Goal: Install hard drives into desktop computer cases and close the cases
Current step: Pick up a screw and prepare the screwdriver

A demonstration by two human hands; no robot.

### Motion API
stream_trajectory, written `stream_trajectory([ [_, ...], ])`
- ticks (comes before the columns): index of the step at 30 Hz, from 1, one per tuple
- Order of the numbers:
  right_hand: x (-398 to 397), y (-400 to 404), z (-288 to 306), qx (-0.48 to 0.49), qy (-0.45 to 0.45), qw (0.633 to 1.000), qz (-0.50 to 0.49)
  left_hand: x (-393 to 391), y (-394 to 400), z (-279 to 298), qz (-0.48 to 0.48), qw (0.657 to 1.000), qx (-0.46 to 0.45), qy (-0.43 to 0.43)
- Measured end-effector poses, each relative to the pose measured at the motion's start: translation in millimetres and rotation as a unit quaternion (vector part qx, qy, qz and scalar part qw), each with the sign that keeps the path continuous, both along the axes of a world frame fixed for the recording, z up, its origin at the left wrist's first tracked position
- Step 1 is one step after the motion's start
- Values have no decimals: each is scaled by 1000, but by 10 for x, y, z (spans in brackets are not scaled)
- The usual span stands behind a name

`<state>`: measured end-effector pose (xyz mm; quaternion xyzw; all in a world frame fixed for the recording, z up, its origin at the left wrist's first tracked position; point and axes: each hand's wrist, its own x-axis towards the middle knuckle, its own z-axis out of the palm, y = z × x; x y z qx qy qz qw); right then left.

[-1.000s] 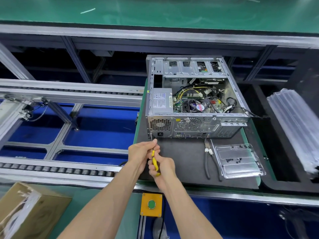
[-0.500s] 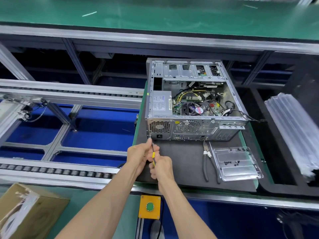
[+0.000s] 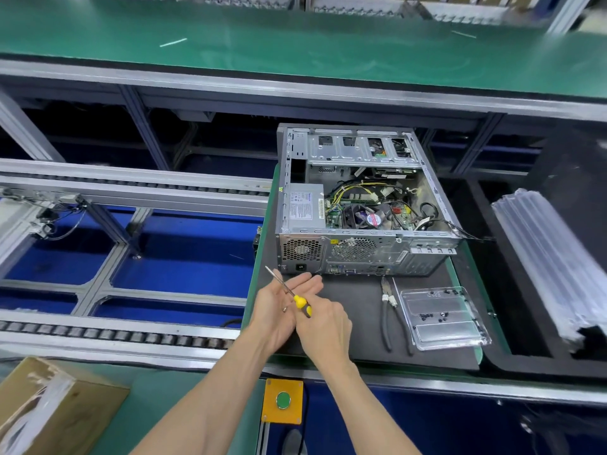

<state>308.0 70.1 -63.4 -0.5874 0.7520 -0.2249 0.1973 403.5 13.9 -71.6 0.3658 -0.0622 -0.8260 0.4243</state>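
Half a second back the screwdriver (image 3: 289, 292) had its tip at the lower left rear corner of the computer case (image 3: 361, 205); now it has pulled clear, the shaft slanting toward ten o'clock across the left hand (image 3: 279, 310). That hand has turned palm up with fingers spread flat, and a small screw (image 3: 284, 309) lies on the palm. The right hand (image 3: 323, 330) curls round the yellow and black handle, gripping it.

At twelve o'clock from the hands the case lies on its side on a dark mat (image 3: 354, 323), side panel off, rear face toward the person. Inside show the power supply (image 3: 303, 206), a fan (image 3: 369, 218) and bundled cables (image 3: 358, 192); whether a drive sits in the bays at the far end cannot be told.

At three o'clock from the hands a pair of pliers (image 3: 392, 320) lies on the mat, and just beyond it a clear plastic tray (image 3: 443, 318) holding small dark screws. Farther toward three o'clock sits a stack of clear plastic sheets (image 3: 555, 264). At six o'clock a yellow box with a green button (image 3: 283, 400) is fixed to the bench edge. At eight o'clock stands a cardboard box (image 3: 49, 408), and roller rails (image 3: 115, 338) run off toward nine o'clock.
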Motion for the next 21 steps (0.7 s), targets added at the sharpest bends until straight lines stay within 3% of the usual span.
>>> stream_trajectory([
  [8, -68, -36, 195, 62, 33, 997, 35, -85, 86, 118, -11, 1000, -12, -26],
  [15, -140, -86, 290, -14, -192, 977, -91, -162, 136, 118, 1, 999, -11, -42],
  [21, -177, -111, 299, -68, -224, 968, -88, -166, 112, 136, 3, 999, -37, -37],
])
